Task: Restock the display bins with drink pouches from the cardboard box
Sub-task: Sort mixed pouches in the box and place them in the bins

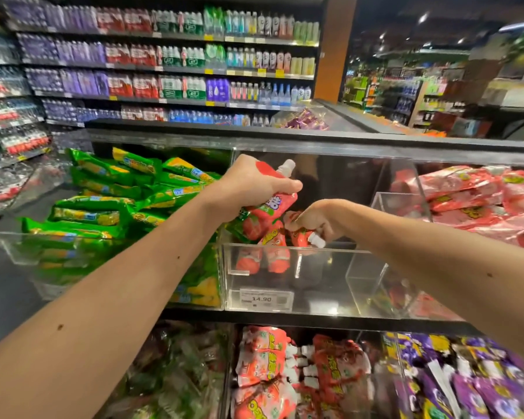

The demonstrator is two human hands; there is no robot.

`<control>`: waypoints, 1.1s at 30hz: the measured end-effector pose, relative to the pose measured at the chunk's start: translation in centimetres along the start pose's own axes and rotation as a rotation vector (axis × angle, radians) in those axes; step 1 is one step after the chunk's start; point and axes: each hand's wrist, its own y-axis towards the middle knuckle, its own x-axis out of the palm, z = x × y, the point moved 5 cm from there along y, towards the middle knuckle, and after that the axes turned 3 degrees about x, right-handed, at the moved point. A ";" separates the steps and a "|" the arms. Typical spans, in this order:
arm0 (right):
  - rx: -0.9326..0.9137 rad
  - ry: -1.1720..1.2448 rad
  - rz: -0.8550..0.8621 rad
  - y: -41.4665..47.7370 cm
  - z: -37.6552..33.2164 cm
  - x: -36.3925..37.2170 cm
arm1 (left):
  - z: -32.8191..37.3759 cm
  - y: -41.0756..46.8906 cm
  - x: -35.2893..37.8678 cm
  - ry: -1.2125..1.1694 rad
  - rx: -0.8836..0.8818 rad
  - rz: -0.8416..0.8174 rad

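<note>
Green pouch bin (103,207): centre left of frame, heaped full; I judge it needs nothing.
Left hand (254,186): fingers clenched round a strawberry drink pouch (280,204), cap up, poised above the clear middle bin (285,279) for dropping in.
Right hand (318,220): just right of it, grasping a second red pouch (300,237), cap down, low over that bin, I judge to seat it.
Cardboard box: out of view.
</note>
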 end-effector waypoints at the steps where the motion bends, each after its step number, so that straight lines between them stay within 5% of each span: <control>1: 0.006 0.005 0.007 -0.5 0.4 -0.7 | -0.1 0.2 0.0 0.018 -0.002 0.007; 6: -0.052 0.096 -0.079 -4.8 0.9 -3.3 | 1.7 -0.6 1.6 0.031 0.120 -0.086; 13: -0.162 -0.080 -0.139 -8.9 -0.8 -4.8 | 2.7 -1.0 3.8 0.466 0.327 -0.359; 18: -0.259 0.119 -0.161 -10.5 -1.0 -5.9 | 3.7 -1.3 2.8 0.524 0.398 -0.048; 23: -0.110 0.596 -0.193 -9.3 0.2 -6.8 | 3.2 -1.2 0.3 0.400 0.231 0.121; 29: -0.134 0.595 -0.121 -7.8 0.2 -5.2 | 1.7 -1.4 -0.7 0.044 0.079 0.282; 33: -0.150 0.410 -0.163 -5.7 0.2 -4.1 | 2.1 -2.1 -1.0 0.142 0.213 0.394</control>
